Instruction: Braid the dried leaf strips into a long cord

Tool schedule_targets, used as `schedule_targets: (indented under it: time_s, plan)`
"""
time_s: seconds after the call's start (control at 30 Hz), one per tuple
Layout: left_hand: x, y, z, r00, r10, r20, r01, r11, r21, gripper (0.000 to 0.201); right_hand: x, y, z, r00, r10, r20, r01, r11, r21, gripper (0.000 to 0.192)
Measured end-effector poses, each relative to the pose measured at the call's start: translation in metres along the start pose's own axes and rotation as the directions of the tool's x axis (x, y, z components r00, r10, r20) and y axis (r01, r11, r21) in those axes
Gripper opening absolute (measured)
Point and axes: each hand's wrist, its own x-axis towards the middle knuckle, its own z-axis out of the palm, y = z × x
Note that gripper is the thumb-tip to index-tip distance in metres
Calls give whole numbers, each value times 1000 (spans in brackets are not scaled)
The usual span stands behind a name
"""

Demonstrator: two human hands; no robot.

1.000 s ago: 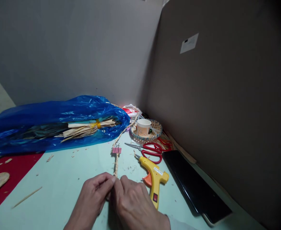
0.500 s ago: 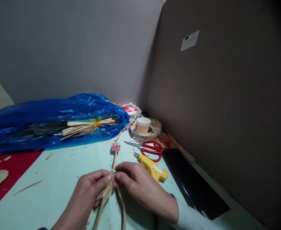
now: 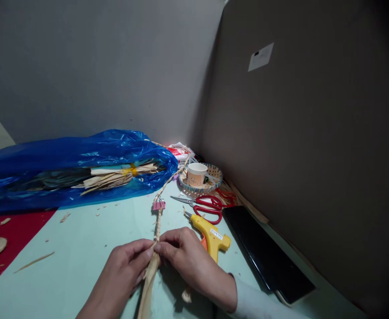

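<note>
My left hand (image 3: 123, 274) and my right hand (image 3: 187, 259) meet at the near middle of the table, both pinching a tan braid of dried husk strips (image 3: 157, 228). The braid runs away from my fingers to a pink binder clip (image 3: 159, 205) and continues as a thin cord toward the back. Loose wide husk strips (image 3: 147, 288) hang down from under my fingertips toward me. A small husk scrap (image 3: 186, 296) lies below my right wrist.
A yellow glue gun (image 3: 211, 237) lies just right of my right hand, with red-handled scissors (image 3: 205, 207) behind it. A paper cup (image 3: 196, 173) stands in a woven tray (image 3: 214, 179). A black phone (image 3: 265, 252) lies at right. A blue plastic bag (image 3: 64, 170) of husks fills the back left.
My hands have shifted slightly away from me along the braid, and the loose strips now hang gathered together below my fingers. The view dropped a little.
</note>
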Motion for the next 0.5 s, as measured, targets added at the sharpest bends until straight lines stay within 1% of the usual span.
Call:
schedule_targets:
  time_s: [0.07, 0.13, 0.2, 0.27, 0.3, 0.37, 0.4, 0.43, 0.5]
  plan:
    - [-2, -1, -1, 998, 64, 7, -64, 988, 140, 25, -1, -1, 0, 1000, 10, -27, -10, 1000, -22, 29]
    - [-5, 1, -3, 992, 130, 1, -124, 947, 298, 27, -1, -3, 0, 999, 17, -44, -18, 1000, -21, 29]
    - [-9, 3, -5, 983, 181, -26, -155, 902, 402, 28, -2, -4, 0, 999, 19, -48, -20, 1000, -8, 29]
    - [-14, 5, -5, 964, 262, -46, -209, 852, 480, 27, -3, -4, 1, 999, 15, -43, -14, 1000, 13, 28]
    - [-16, 5, -4, 947, 317, -41, -250, 816, 521, 27, -3, -3, 1, 999, 8, -43, -7, 1000, 27, 27]
    - [-21, 2, -1, 896, 443, 1, -354, 715, 603, 26, -4, -2, 1, 999, -15, -44, 17, 998, 57, 26]
    - [-23, -1, 1, 859, 511, 24, -405, 651, 642, 25, -4, -1, 1, 999, -22, -42, 25, 997, 72, 25]
    - [-25, -5, 3, 814, 578, 52, -455, 579, 677, 24, -3, 0, 1, 999, -27, -40, 30, 996, 84, 25]
    - [-26, -16, 5, 707, 696, 126, -537, 413, 735, 19, -3, 1, 0, 999, -29, -19, 31, 993, 118, 27]
